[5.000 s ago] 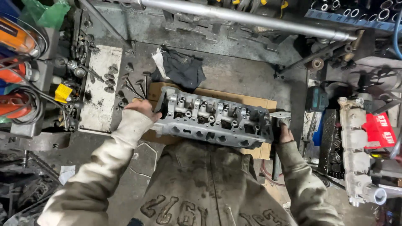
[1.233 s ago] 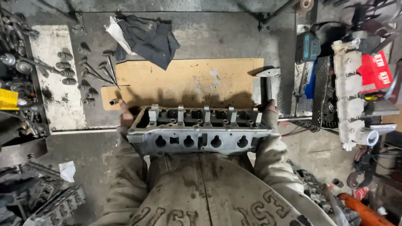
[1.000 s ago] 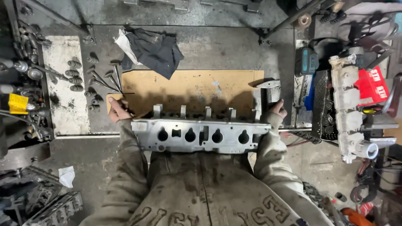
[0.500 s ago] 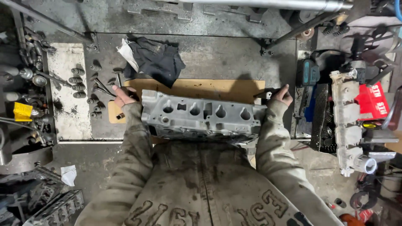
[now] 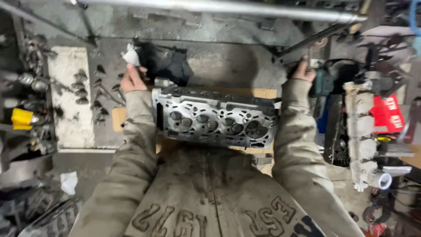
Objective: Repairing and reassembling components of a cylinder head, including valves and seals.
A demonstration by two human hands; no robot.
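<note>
A grey metal cylinder head [image 5: 215, 118] lies on a sheet of cardboard [image 5: 117, 119] on the bench, its round chamber recesses facing up. My forearms run along its two ends. My left hand [image 5: 131, 79] is past the head's far left corner, off the metal, beside a dark rag [image 5: 169, 63] and a white cloth [image 5: 130, 55], with its fingers loosely apart. My right hand [image 5: 302, 70] is past the far right corner, also off the head, fingers raised next to a teal tool [image 5: 325, 82]. Neither hand holds anything.
A white board [image 5: 70, 123] at the left carries several small dark valve parts [image 5: 81, 87]. A long metal pipe [image 5: 228, 6] runs across the back. At the right stand a pale casting [image 5: 362, 131] and a red box [image 5: 388, 114]. Clutter lines the left edge.
The cylinder head was lifted off the cardboard, rolled over and set down with its chamber side up. Both hands have left its ends and moved farther back.
</note>
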